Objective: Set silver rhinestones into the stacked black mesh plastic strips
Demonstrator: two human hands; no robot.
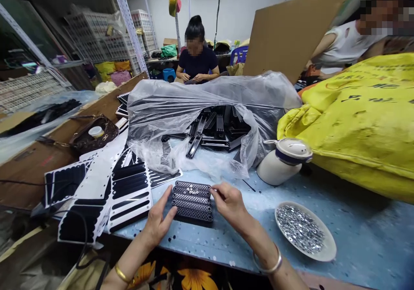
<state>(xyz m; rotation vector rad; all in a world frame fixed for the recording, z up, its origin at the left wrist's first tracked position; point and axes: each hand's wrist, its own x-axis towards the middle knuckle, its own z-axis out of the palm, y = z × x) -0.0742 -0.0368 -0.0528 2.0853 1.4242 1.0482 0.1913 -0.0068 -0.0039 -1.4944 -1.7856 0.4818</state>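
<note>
Several black strips with a mesh pattern (194,212) lie side by side on the blue table in front of me. A few small shiny metal rings (193,191) are scattered on top of the upper strips. My left hand (158,220) is open, thumb and fingers spread against the strips' left ends. At their upper right corner, my right hand (230,203) is closed in a pinch; whatever its fingertips hold is too small to make out. To the right stands a white oval dish (331,255) full of small metal rings (300,229).
Behind the strips, a clear plastic bag (168,104) gapes over a pile of black strips (220,130). A white lidded jar (274,169) and a yellow sack (359,126) stand right. Adhesive sheets (131,199) cover the left. Two other people sit farther back.
</note>
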